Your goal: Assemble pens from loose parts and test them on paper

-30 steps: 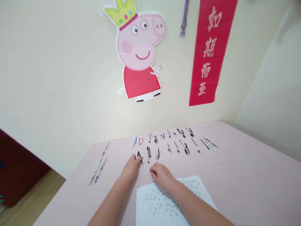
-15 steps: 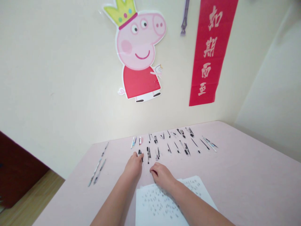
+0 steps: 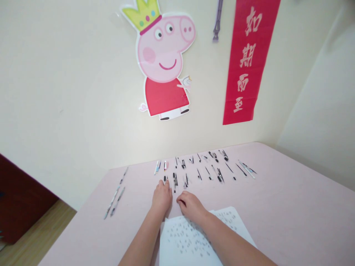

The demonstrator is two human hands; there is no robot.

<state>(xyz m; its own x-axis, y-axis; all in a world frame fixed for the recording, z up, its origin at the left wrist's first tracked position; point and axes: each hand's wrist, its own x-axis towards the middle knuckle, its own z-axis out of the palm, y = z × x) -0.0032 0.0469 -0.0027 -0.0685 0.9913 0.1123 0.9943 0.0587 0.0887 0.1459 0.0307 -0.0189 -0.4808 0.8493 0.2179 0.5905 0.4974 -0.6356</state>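
Note:
My left hand [image 3: 162, 195] lies palm down on the table, its fingers stretched forward with gaps between them. Its fingertips are at a small group of black pen parts [image 3: 165, 178] and partly cover them. My right hand [image 3: 190, 205] rests loosely curled at the top edge of a sheet of handwritten paper [image 3: 177, 255], with nothing visible in its fingers. Just beyond the hands lie black pen parts [image 3: 175, 180] and a grey and black group of pen parts [image 3: 185, 181].
Several more disassembled pens [image 3: 217, 173] lie in two rows towards the wall. Patterned pens [image 3: 118, 201] lie at the left of the pale pink table [image 3: 291, 214]. A pig cutout [image 3: 166, 94] and a red banner [image 3: 244, 74] hang on the wall.
My left hand has drawn slightly back and turned palm down, its fingers no longer pinching the black pen piece from the side. My right hand stays in place.

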